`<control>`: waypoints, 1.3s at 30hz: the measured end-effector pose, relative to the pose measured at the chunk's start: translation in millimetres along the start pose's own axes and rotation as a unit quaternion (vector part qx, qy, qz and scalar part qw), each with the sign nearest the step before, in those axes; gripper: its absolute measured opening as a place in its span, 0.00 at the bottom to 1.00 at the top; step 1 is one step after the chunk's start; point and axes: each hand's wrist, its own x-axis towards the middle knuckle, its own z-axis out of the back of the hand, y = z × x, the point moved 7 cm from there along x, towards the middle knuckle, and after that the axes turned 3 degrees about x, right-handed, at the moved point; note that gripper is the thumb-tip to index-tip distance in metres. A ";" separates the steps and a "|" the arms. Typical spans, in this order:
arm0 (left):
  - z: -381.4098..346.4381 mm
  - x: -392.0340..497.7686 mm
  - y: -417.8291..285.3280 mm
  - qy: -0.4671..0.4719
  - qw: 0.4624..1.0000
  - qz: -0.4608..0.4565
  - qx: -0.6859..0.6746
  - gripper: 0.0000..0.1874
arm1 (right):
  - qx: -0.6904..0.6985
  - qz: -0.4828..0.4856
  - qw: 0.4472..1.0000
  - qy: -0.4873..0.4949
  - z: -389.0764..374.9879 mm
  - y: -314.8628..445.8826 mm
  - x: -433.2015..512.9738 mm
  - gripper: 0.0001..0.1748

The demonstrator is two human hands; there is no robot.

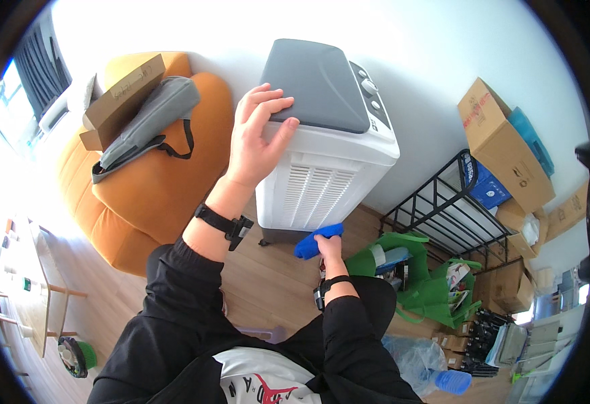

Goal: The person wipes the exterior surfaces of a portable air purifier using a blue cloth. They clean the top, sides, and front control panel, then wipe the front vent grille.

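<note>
A tall white household appliance (320,192) on casters stands before me, with a dark grey lid (315,86), knobs on its top panel and louvred slots in the side facing me. My left hand (262,136) lies on the near left corner of the lid, fingers apart, and the lid is down. Low by the appliance's base, my right hand (329,246) grips a folded or rolled blue cloth (307,247). The cloth is close to the lower edge of the white side; whether it touches cannot be told.
An orange sofa (158,202) at left bears a grey bag (148,126) and an open cardboard box (123,101). On the right are a black metal rack (441,202), filled green bags (421,283) and a large cardboard box (507,151). A clear plastic bottle (411,358) lies near my right leg.
</note>
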 end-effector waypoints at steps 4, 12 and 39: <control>3.3 -0.7 1.1 -0.001 1.000 -0.006 0.006 0.15 | 0.073 -0.138 0.983 0.093 -30.5 -19.8 -9.1 0.28; 8.1 -2.2 -0.1 0.001 1.000 0.007 -0.005 0.14 | -0.011 -0.117 0.974 0.191 -78.4 15.5 -28.0 0.30; 10.5 -2.3 0.0 0.008 1.000 0.004 -0.004 0.16 | -0.101 0.063 0.972 0.201 -107.5 11.4 -20.8 0.30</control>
